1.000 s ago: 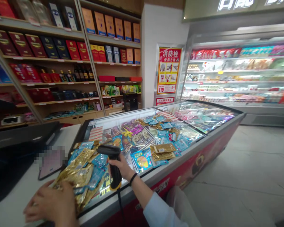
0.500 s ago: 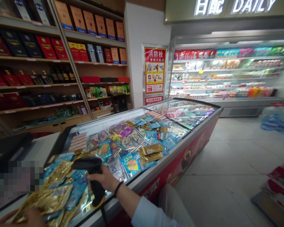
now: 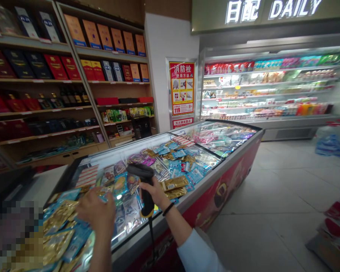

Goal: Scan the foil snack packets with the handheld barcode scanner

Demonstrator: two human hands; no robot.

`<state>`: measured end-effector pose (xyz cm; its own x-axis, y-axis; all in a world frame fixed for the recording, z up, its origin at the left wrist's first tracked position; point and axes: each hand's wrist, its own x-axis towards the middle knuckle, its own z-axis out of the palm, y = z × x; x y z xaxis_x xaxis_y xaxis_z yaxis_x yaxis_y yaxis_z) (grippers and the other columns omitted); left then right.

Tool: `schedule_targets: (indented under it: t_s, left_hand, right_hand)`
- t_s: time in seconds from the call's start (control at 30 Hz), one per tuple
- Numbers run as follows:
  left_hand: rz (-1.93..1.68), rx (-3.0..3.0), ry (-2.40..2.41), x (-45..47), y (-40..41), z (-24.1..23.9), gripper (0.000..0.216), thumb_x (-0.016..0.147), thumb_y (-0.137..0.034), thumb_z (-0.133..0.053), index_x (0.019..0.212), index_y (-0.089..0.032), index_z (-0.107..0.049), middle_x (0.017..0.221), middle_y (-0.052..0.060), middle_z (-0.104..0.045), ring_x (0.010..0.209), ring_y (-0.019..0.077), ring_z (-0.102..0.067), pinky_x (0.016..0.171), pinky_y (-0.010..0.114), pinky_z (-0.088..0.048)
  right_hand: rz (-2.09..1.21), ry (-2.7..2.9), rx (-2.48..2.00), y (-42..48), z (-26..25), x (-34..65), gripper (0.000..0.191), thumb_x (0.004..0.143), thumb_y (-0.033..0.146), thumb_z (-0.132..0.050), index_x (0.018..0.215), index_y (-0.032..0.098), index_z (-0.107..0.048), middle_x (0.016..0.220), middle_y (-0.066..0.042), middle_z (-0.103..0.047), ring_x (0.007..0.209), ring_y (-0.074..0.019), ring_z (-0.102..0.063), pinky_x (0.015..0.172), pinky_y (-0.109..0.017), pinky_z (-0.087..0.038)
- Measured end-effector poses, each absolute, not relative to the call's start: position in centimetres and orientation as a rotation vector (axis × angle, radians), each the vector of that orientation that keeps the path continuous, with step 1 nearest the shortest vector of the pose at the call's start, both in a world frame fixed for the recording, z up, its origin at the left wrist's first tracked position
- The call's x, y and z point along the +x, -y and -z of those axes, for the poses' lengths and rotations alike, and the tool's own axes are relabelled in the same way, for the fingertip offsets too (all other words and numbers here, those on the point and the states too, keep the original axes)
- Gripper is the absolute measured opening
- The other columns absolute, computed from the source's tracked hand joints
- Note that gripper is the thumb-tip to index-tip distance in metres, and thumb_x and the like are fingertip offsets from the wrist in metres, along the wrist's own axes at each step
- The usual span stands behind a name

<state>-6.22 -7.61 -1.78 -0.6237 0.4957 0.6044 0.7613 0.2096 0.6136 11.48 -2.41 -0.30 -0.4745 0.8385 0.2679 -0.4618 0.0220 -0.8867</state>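
Note:
My right hand (image 3: 155, 192) is wrapped round the handle of a black barcode scanner (image 3: 141, 173) with a yellow-edged base, and a cable hangs from it. It is held over the glass top of a chest freezer (image 3: 238, 160). My left hand (image 3: 98, 211) is over the packets on the freezer's near left part, fingers bent and apart, with nothing visible in its grasp; its fingertips partly cover the packets beyond. Below and left of it lies a heap of gold packets (image 3: 56, 245) and blue packets (image 3: 78, 241). More gold packets (image 3: 174, 184) lie to the right of the scanner.
Left of the freezer stands a counter with a dark device (image 3: 8, 185). Shelves (image 3: 87, 81) of boxes and bottles line the back left. An open refrigerated display (image 3: 286, 122) is at the back right. Bottled water (image 3: 328, 141) and red packages (image 3: 337, 223) stand on the floor at right.
My left hand has moved up and right from the lower-left packets to farther over the freezer. My right hand has carried the scanner to the right and slightly up. The gold packets at right remain.

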Motion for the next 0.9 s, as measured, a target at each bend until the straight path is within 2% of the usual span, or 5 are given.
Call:
schedule_targets:
  t_s: [0.13, 0.27, 0.5, 0.7, 0.9]
  left_hand:
    - [1.256, -1.558, 1.826, 1.5, 0.7, 1.6, 0.027, 0.082, -0.029, -0.047, 0.101, -0.015, -0.060, 0.106, 0.015, -0.062, 0.107, 0.0329, -0.051, 0.098, 0.049, -0.037]
    - [1.208, -1.699, 1.763, 5.5, -3.8, 2.1, 0.027, 0.082, -0.024, -0.049, 0.105, -0.015, -0.060, 0.109, 0.015, -0.062, 0.107, 0.0326, -0.051, 0.095, 0.047, -0.040]
    - [1.266, -1.843, 1.879, 5.7, -8.4, 3.2, 0.024, 0.081, -0.021, -0.048, 0.102, -0.016, -0.060, 0.104, 0.014, -0.062, 0.105, 0.0308, -0.055, 0.094, 0.046, -0.044]
    - [1.332, -1.987, 2.057, 6.6, -11.4, 5.3, 0.018, 0.079, -0.017, -0.051, 0.095, -0.018, -0.060, 0.098, 0.009, -0.064, 0.097, 0.0249, -0.061, 0.090, 0.040, -0.047]
    - [1.129, -2.099, 2.296, 9.0, -12.9, 6.1, 0.020, 0.081, -0.015, -0.052, 0.100, -0.016, -0.059, 0.105, 0.011, -0.066, 0.098, 0.0209, -0.063, 0.087, 0.031, -0.045]
  right_hand:
    - [-1.513, 1.214, -0.496, 1.0, 0.5, 16.0, 0.030, 0.070, 0.045, -0.069, 0.073, 0.018, -0.056, 0.045, 0.003, -0.056, 0.037, -0.0115, -0.048, 0.038, -0.023, -0.039]
    - [-1.413, 1.124, -0.593, -0.4, 0.5, 20.6, 0.032, 0.072, 0.047, -0.069, 0.078, 0.019, -0.057, 0.047, 0.003, -0.058, 0.037, -0.0126, -0.050, 0.037, -0.023, -0.039]
    - [-1.233, 1.076, -0.661, -4.3, 0.7, 27.4, 0.034, 0.072, 0.048, -0.070, 0.082, 0.017, -0.061, 0.048, 0.002, -0.059, 0.036, -0.0131, -0.051, 0.036, -0.023, -0.040]
    - [-1.238, 1.025, -0.665, -8.5, 3.1, 29.9, 0.030, 0.072, 0.047, -0.069, 0.077, 0.018, -0.062, 0.046, 0.002, -0.058, 0.036, -0.0137, -0.051, 0.037, -0.024, -0.040]
    - [-1.343, 1.002, -0.680, -10.1, 5.1, 29.7, 0.032, 0.068, 0.047, -0.070, 0.076, 0.018, -0.062, 0.046, 0.001, -0.059, 0.034, -0.0130, -0.049, 0.034, -0.023, -0.038]
